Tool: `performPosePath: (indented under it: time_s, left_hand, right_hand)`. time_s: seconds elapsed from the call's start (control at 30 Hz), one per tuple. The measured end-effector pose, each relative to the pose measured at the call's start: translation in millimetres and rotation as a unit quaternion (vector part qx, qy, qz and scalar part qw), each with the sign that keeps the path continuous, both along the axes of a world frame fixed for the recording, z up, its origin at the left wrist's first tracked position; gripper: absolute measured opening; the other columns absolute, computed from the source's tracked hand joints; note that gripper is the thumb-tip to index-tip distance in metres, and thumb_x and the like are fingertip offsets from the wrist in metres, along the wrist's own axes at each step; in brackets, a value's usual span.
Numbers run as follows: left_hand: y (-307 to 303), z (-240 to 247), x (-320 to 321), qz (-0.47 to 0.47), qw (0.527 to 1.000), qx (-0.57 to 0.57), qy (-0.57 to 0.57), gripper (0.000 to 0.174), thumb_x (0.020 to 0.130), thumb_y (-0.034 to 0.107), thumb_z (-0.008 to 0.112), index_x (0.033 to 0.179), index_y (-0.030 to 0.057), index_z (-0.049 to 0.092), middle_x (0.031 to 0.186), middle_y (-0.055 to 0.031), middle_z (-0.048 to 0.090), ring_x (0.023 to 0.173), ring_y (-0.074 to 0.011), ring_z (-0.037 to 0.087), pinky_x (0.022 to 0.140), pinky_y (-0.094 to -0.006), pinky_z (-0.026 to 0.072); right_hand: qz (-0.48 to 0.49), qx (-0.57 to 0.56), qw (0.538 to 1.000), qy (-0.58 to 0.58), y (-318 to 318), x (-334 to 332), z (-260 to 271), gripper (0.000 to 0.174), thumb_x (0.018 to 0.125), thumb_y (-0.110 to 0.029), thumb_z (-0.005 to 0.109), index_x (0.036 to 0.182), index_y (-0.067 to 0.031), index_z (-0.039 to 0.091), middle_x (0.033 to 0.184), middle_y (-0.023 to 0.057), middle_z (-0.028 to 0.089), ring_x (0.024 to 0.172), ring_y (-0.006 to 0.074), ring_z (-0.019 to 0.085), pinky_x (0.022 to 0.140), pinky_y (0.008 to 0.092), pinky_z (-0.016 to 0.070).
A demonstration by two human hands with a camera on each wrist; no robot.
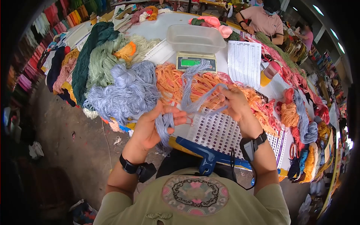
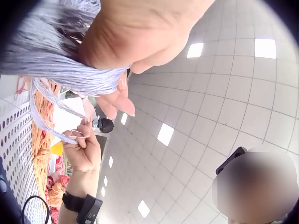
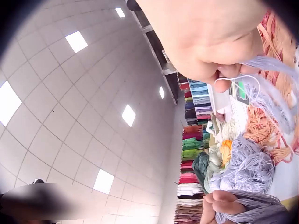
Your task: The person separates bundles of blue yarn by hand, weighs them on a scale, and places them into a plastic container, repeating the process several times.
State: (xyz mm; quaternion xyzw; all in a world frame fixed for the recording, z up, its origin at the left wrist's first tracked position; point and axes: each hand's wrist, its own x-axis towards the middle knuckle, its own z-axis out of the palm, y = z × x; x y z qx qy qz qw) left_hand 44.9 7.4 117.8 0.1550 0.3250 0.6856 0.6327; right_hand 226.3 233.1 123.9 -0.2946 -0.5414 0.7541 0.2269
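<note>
My left hand (image 1: 148, 129) grips a hank of lavender yarn (image 1: 164, 129), which runs across the palm and between the fingers. In the left wrist view the hank (image 2: 60, 67) spreads out in many fine strands beside the palm. My right hand (image 1: 236, 103), further right and a little higher, pinches the end of a thinner lavender skein (image 1: 202, 101). This skein loops from the right fingers over the table, its other end lying by the scale (image 1: 197, 62). A thin pale thread (image 3: 238, 84) hangs from the right fingertips in the right wrist view.
A large lavender yarn pile (image 1: 123, 92) lies left of the hands, beside dark green yarn (image 1: 93, 56). Orange yarn (image 1: 170, 80) spreads behind them. A clear plastic tray (image 1: 195, 39) sits on the scale. Nearer lies a perforated white sheet (image 1: 217, 131); another person (image 1: 262, 24) works across the table.
</note>
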Motion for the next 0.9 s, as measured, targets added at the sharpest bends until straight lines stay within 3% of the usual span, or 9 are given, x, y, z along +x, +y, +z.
performPosePath:
  time_s: [0.07,0.13,0.17,0.23,0.33,0.57,0.63,0.73,0.9]
  left_hand:
    - [1,1,4,-0.010,0.999,0.023,-0.024,0.052,0.098,0.042,0.039,0.105,-0.0052,0.058,0.116,-0.0270,0.058,0.110,-0.0343,0.059,0.060,-0.0261,0.0556]
    - [2,0,12,-0.002,0.995,0.084,-0.055,0.052,0.098,0.043,0.038,0.106,-0.0049,0.058,0.121,-0.0260,0.055,0.116,-0.0408,0.053,0.078,-0.0372,0.0565]
    - [5,1,16,-0.003,0.995,0.085,-0.058,0.052,0.098,0.043,0.038,0.106,-0.0049,0.058,0.121,-0.0260,0.055,0.116,-0.0408,0.053,0.078,-0.0372,0.0565]
    - [12,5,25,0.033,0.988,0.135,-0.071,0.053,0.098,0.044,0.038,0.107,-0.0047,0.058,0.126,-0.0243,0.052,0.122,-0.0443,0.046,0.096,-0.0504,0.0465]
    - [18,2,27,0.004,0.977,0.191,-0.094,0.053,0.097,0.045,0.039,0.108,-0.0038,0.058,0.129,-0.0205,0.050,0.125,-0.0435,0.043,0.105,-0.0554,0.0357]
    - [26,-4,29,-0.013,0.971,0.230,-0.064,0.047,0.098,0.042,0.038,0.110,0.0023,0.060,0.132,-0.0172,0.050,0.115,-0.0309,0.052,0.104,-0.0499,0.0376]
    - [28,-2,29,0.025,0.973,0.220,-0.058,0.046,0.099,0.042,0.036,0.110,0.0033,0.060,0.132,-0.0169,0.050,0.111,-0.0283,0.054,0.103,-0.0472,0.0377]
    - [31,2,27,0.029,0.981,0.189,-0.039,0.046,0.099,0.041,0.037,0.107,0.0032,0.061,0.128,-0.0153,0.054,0.117,-0.0321,0.052,0.095,-0.0483,0.0432]
    - [31,-1,24,0.077,0.972,0.220,0.020,0.046,0.099,0.040,0.036,0.109,0.0028,0.060,0.127,-0.0168,0.054,0.126,-0.0332,0.045,0.101,-0.0469,0.0394]
  right_hand:
    - [-0.024,0.032,0.999,-0.011,3,-1,4,0.018,0.092,-0.018,0.058,0.103,-0.0037,0.058,0.068,-0.0032,0.051,0.059,0.0048,0.045,0.057,0.0193,0.0378]
    - [0.033,0.094,0.994,-0.039,-14,-8,21,0.017,0.093,-0.018,0.058,0.103,-0.0049,0.058,0.071,-0.0019,0.055,0.063,0.0050,0.047,0.055,0.0186,0.0359]
    - [0.032,0.094,0.994,-0.042,-21,-11,25,0.017,0.093,-0.018,0.058,0.103,-0.0049,0.058,0.071,-0.0019,0.055,0.063,0.0050,0.047,0.055,0.0186,0.0359]
    - [0.122,0.083,0.989,0.027,-37,-15,31,0.013,0.092,-0.020,0.058,0.098,-0.0081,0.058,0.072,-0.0027,0.055,0.057,0.0041,0.042,0.052,0.0188,0.0337]
    - [0.145,0.001,0.989,0.036,-59,-13,49,0.014,0.092,-0.019,0.058,0.101,-0.0076,0.058,0.076,-0.0023,0.057,0.057,0.0035,0.041,0.050,0.0178,0.0324]
    - [0.188,0.020,0.982,0.008,-72,-3,53,0.020,0.092,-0.020,0.059,0.105,-0.0053,0.057,0.087,0.0026,0.063,0.055,0.0022,0.043,0.048,0.0158,0.0301]
    - [0.221,0.027,0.975,0.004,-73,-1,46,0.023,0.092,-0.021,0.059,0.107,-0.0040,0.056,0.091,0.0046,0.065,0.059,0.0041,0.052,0.048,0.0162,0.0312]
    - [0.225,0.002,0.974,0.007,-77,2,36,0.025,0.092,-0.021,0.060,0.109,-0.0039,0.055,0.091,0.0049,0.065,0.064,0.0057,0.055,0.048,0.0169,0.0328]
    - [0.188,-0.039,0.981,0.036,-80,5,36,0.026,0.090,-0.018,0.061,0.112,-0.0045,0.054,0.090,0.0069,0.066,0.067,0.0073,0.055,0.053,0.0182,0.0378]
